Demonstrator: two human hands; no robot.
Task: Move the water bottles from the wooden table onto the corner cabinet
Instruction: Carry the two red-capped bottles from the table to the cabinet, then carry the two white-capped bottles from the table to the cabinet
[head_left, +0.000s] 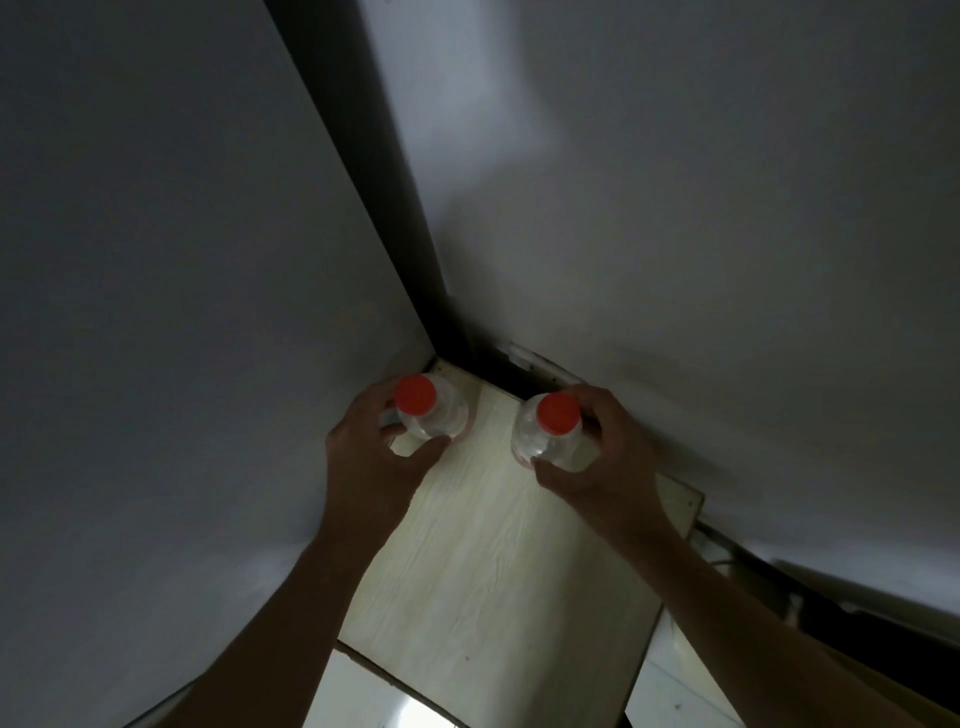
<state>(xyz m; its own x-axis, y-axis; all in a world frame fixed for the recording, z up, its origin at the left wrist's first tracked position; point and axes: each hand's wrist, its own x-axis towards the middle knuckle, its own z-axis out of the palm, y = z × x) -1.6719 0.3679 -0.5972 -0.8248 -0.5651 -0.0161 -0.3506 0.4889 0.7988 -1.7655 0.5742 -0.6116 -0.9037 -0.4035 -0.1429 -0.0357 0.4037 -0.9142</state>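
Hands, left (371, 457) and right (605, 457), each grip a water bottle (439, 415) on the cabinet top (493, 571); a careless release could topple either.

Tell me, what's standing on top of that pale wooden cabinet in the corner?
Two clear water bottles with red caps: the left hand grips one bottle, the right hand the other bottle. Their bases are hidden.

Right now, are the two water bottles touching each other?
Apart. The head view shows the left bottle and the right bottle with a bare strip of the cabinet top between them.
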